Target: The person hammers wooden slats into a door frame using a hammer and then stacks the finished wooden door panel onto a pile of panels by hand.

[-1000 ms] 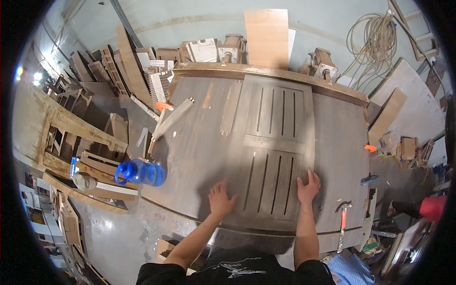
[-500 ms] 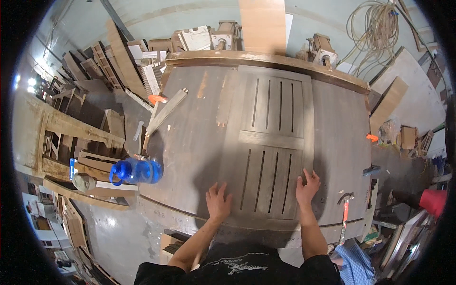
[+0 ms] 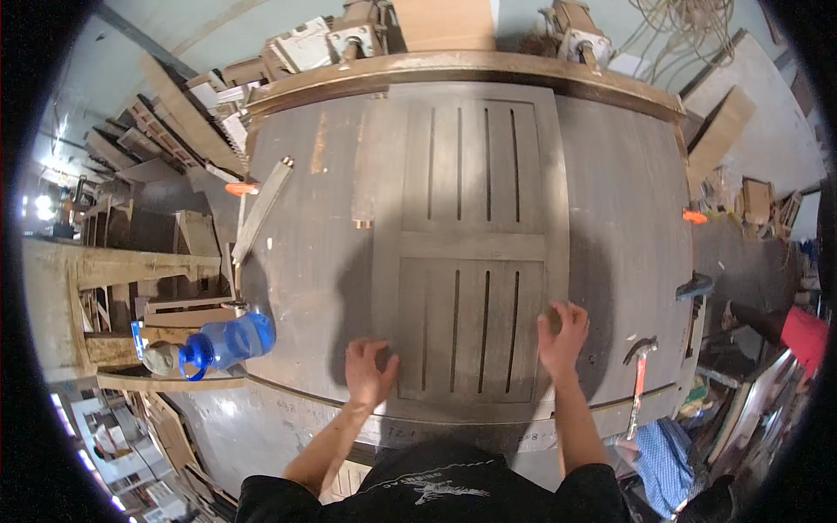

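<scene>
Slid a little up the slatted wooden panel (image 3: 475,253) since a second ago, both hands. Far left: blue water bottle (image 3: 225,343) lying at the edge of the surface (image 3: 305,261). Left hand (image 3: 370,373) pressed on the panel's lower left corner, fingers curled, gripping nothing. Right hand (image 3: 563,336) flat (fingers spread) on the lower right edge, likewise empty. Further right, a hammer (image 3: 638,379) near the rim.
</scene>
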A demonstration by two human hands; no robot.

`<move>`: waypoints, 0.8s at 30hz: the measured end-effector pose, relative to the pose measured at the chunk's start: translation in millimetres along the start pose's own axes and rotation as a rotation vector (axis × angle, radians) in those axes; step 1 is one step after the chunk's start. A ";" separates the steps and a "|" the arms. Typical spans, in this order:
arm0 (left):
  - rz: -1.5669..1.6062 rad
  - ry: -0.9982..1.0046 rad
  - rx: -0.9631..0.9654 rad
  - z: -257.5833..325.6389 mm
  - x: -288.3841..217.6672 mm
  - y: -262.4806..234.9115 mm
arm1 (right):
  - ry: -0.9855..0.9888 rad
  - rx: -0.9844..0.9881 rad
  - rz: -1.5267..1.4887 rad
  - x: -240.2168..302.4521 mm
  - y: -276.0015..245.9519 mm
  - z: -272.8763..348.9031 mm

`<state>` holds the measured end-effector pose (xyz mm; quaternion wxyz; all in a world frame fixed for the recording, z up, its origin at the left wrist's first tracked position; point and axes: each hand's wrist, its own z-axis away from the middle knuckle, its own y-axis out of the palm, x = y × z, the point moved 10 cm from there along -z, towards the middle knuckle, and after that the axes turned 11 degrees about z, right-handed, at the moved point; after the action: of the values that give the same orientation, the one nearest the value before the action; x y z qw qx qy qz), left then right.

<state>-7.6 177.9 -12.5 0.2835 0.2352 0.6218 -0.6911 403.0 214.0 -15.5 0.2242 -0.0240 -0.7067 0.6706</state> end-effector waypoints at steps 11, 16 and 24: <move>-0.261 0.029 -0.370 -268.2 -38.9 3.0 | -0.110 -0.346 -0.202 49.2 26.1 -188.5; -0.220 0.008 -0.355 -264.8 -32.0 9.0 | -0.016 -0.413 -0.134 52.0 20.3 -173.9; -0.219 -0.058 -0.306 -265.3 -29.3 8.6 | -0.056 -0.493 -0.102 61.7 7.4 -168.1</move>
<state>12.3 443.6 -29.6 0.2569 0.1001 0.7331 -0.6217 404.2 392.9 -5.0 0.2257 -0.0237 -0.8550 0.4664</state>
